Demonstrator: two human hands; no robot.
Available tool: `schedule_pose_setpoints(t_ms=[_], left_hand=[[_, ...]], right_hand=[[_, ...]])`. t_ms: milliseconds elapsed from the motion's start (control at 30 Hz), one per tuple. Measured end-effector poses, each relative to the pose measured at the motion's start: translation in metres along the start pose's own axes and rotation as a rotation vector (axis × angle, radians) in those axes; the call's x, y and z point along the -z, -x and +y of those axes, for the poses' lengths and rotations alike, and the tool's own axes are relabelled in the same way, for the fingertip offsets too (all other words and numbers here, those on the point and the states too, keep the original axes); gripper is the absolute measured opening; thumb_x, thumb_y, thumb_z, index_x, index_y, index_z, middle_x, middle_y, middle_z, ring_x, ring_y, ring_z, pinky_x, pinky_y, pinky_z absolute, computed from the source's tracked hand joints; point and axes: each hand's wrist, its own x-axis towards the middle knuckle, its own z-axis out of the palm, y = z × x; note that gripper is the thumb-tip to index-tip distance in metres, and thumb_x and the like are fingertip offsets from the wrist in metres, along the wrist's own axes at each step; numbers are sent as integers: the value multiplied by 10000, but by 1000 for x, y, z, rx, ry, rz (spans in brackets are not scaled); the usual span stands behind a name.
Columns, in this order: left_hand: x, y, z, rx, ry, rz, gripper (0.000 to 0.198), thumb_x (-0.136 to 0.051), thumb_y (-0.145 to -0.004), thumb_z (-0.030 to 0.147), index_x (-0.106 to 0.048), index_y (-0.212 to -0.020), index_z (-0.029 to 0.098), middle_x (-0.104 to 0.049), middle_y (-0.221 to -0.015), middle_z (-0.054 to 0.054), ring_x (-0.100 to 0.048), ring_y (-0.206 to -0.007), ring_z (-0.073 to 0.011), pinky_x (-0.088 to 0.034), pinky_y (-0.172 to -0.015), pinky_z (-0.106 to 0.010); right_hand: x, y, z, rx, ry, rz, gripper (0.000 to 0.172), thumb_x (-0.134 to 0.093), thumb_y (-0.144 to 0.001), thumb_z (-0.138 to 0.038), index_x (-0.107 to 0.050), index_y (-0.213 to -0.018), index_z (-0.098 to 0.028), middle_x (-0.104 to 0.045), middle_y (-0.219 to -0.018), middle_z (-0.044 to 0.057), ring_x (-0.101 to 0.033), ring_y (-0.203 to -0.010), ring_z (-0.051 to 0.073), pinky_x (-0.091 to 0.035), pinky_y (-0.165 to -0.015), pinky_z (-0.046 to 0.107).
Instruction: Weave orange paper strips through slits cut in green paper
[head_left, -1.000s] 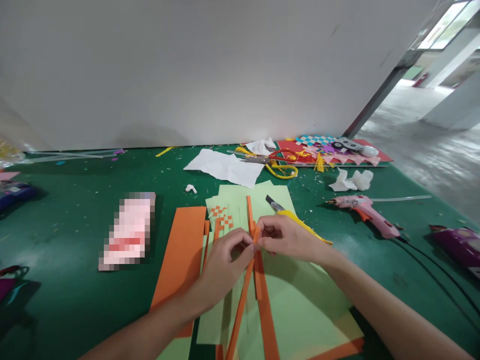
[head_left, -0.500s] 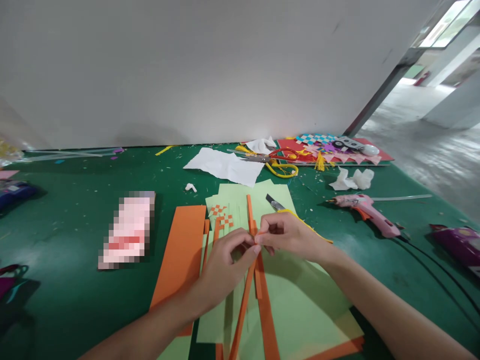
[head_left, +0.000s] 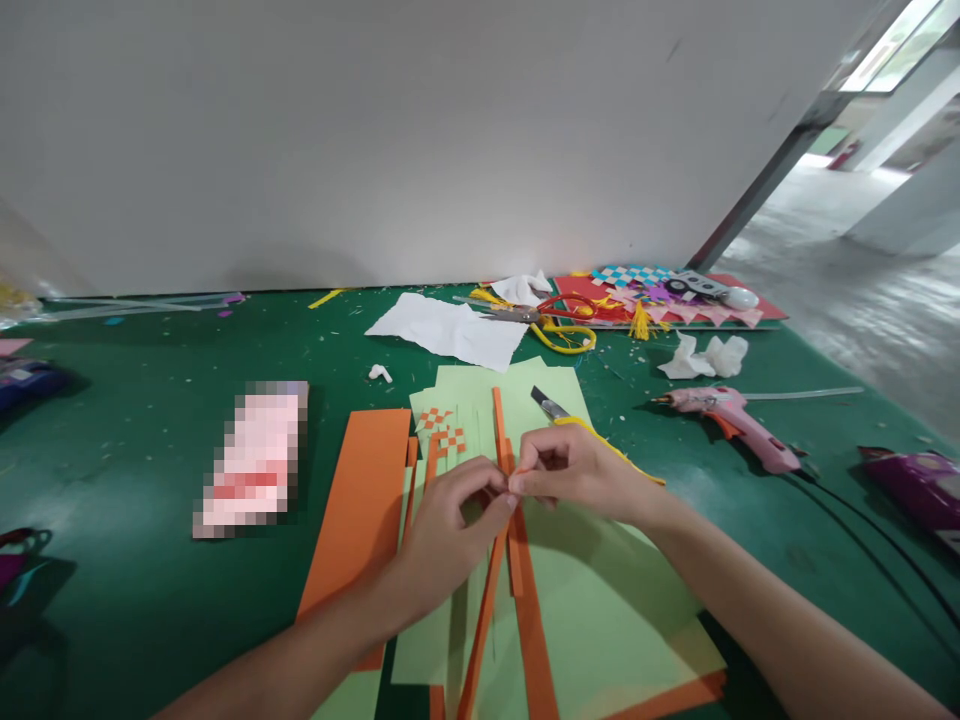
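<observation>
My left hand and my right hand meet above the light green sheets, both closed with fingertips pinched together. What lies between the fingertips is too small to make out. Orange strips run beneath and past my hands. An orange sheet lies left of my left hand. Small orange-and-green checkered pieces rest on the green sheets. The craft knife, with a yellow handle, lies just beyond my right hand.
Scissors lie by white paper at the back. A pink glue gun with its cord is at the right, near crumpled tissue. A red sheet bears decorations. A blurred pink item is at the left.
Both hands stay in nearly the same place, with their fingertips slightly closer together. The small orange bit seen between them before is now mostly hidden.
</observation>
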Motion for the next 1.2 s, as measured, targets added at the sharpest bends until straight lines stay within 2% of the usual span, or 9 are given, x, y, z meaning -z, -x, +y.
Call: schedule_pose_setpoints(t_ms=[233, 433, 867, 1033, 1200], left_hand=[[2, -2, 0, -1, 27, 12, 225, -504, -900, 215, -510, -677, 182, -468, -683, 28, -434, -644, -121, -315, -576, -231], [2, -2, -3, 52, 87, 43, 238, -514, -907, 253, -491, -679, 188, -436, -668, 39, -402, -612, -113, -304, -558, -226], [2, -2, 1, 22, 62, -39, 262, -508, -912, 278, -487, -669, 183, -464, -688, 22, -441, -656, -129, -324, -591, -233], [2, -3, 1, 7, 38, -43, 273, -506, -921, 290, -472, -671, 185, -468, -697, 24, -435, -659, -126, -307, -587, -232], [3, -3, 0, 27, 45, -55, 266, -502, -922, 279, -462, -676, 186, -445, -685, 30, -418, -655, -123, -298, -582, -232]], right_hand=[[-1, -1, 0, 23, 4, 5, 216, -703, -791, -319, -603, -688, -158, -618, -647, -13, -501, -558, 83, -364, -515, 203], [7, -2, -2, 45, 168, 8, 140, -605, -862, -299, -609, -812, -168, -584, -637, -22, -510, -573, 92, -361, -519, 212], [2, -1, 1, -20, 187, -73, 36, -558, -772, -194, -535, -746, -183, -502, -634, -39, -447, -580, 101, -318, -522, 226], [-5, -1, 3, 18, 199, -18, 44, -535, -737, -182, -506, -703, -186, -422, -642, -48, -353, -583, 97, -274, -523, 232], [-6, -1, 0, 44, 236, 44, 48, -536, -725, -173, -503, -691, -182, -427, -643, -45, -349, -588, 98, -269, -524, 235]])
